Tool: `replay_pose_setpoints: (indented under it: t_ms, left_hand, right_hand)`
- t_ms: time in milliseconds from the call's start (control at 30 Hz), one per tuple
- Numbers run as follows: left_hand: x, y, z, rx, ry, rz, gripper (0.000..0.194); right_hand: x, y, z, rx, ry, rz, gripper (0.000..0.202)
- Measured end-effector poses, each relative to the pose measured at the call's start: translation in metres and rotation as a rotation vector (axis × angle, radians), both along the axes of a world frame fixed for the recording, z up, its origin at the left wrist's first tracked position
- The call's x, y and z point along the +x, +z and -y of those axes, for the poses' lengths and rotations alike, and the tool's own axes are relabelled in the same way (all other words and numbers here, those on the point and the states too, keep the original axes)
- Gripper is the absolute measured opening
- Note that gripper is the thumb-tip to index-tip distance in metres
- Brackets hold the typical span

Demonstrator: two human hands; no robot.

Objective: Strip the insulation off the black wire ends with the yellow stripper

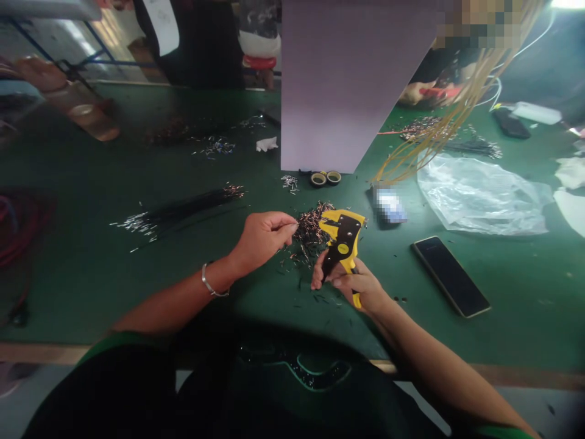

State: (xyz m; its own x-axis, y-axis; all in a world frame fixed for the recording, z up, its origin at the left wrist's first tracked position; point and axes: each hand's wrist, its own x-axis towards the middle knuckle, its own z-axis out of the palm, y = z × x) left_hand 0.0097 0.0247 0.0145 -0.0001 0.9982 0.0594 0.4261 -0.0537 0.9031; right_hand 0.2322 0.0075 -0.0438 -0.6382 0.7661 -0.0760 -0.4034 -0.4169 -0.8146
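Note:
My right hand (pixel 361 285) is wrapped around the handles of a yellow and black wire stripper (pixel 343 247), its jaw end tilted up and away from me. Left of the tool's head lies a pile of short black wire scraps with copper ends (pixel 311 228). My left hand (pixel 270 235) is closed in a pinch at the left side of that pile; whatever is between the fingertips is too small to make out. To the left, a bundle of black wires (pixel 187 207) rests on the green table (pixel 183 292), with silvery tips at one end and bare copper at the other.
Two tape rolls (pixel 325 178) and small metal terminals (pixel 289 183) lie below a pale upright panel (pixel 347 85). On the right are a phone (pixel 451 275), a clear plastic bag (pixel 484 195) and hanging yellow wires (pixel 461 116). Across the table, another person's hand (pixel 414 92) is near a red tool.

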Motion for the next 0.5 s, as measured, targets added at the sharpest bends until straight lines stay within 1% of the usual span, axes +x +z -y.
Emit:
replay_pose_setpoints:
  t_ms: [100, 200, 333, 500]
  left_hand:
    - [0.002, 0.001, 0.003, 0.029, 0.003, -0.012, 0.016]
    - [0.005, 0.002, 0.005, 0.033, 0.004, -0.011, 0.016]
    - [0.009, 0.003, 0.008, -0.005, -0.001, 0.010, 0.016]
    - [0.014, -0.003, 0.012, -0.021, -0.066, 0.020, 0.016]
  right_hand:
    - [0.001, -0.003, 0.000, 0.004, 0.039, 0.017, 0.042]
    - [0.001, -0.002, 0.001, 0.002, 0.031, 0.034, 0.043]
    - [-0.001, 0.002, 0.001, 0.004, 0.022, 0.031, 0.044]
    - [-0.001, 0.003, 0.001, 0.021, 0.015, 0.047, 0.044]
